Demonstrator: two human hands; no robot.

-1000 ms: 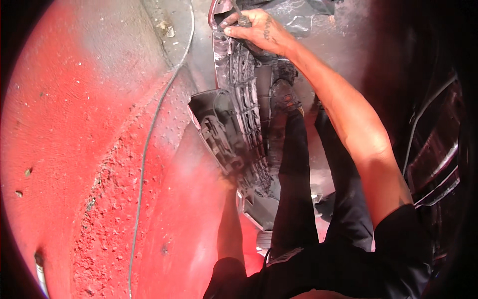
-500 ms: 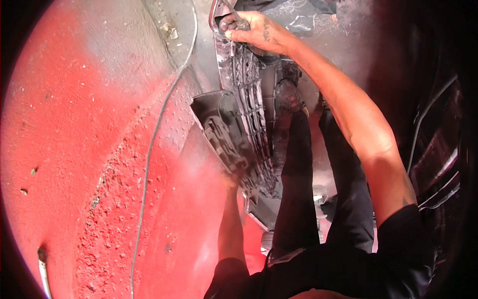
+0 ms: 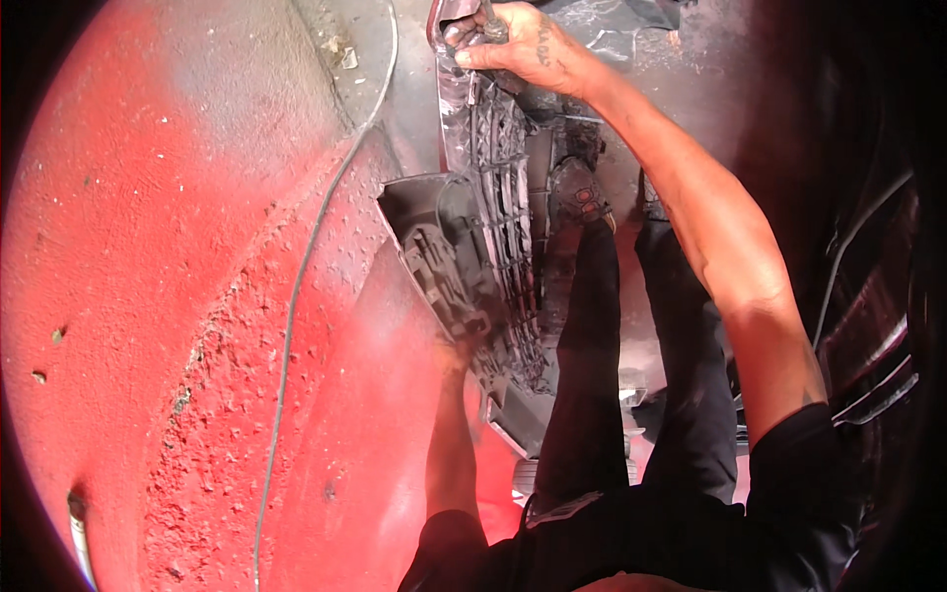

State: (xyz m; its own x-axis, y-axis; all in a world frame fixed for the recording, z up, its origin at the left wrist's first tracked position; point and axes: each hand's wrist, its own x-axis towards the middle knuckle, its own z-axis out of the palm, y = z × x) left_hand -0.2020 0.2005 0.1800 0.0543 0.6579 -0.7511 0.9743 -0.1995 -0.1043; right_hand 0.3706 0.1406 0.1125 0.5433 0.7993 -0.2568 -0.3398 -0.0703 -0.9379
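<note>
A long car bumper with a slatted, dust-smeared grille (image 3: 501, 227) runs up the middle, a dark plastic section (image 3: 424, 252) angled out at its left. At the upper end, my right hand (image 3: 478, 44) is closed round a small grey tool (image 3: 493, 25) against the bumper's corner; its working tip is unclear. My left hand (image 3: 456, 347) is lower, closed on the outer edge of the plastic section, its fingers partly hidden.
A red-painted, rough concrete slope (image 3: 148, 296) fills the left, with a thin cable (image 3: 316, 227) along it and a short pipe (image 3: 79, 533) low down. My shoe (image 3: 577, 192) is beside the bumper. Glossy dark car bodywork (image 3: 873, 355) stands at the right.
My right hand has shifted slightly up and right along with the top of the bumper. My left hand remains at about the same spot on the plastic section.
</note>
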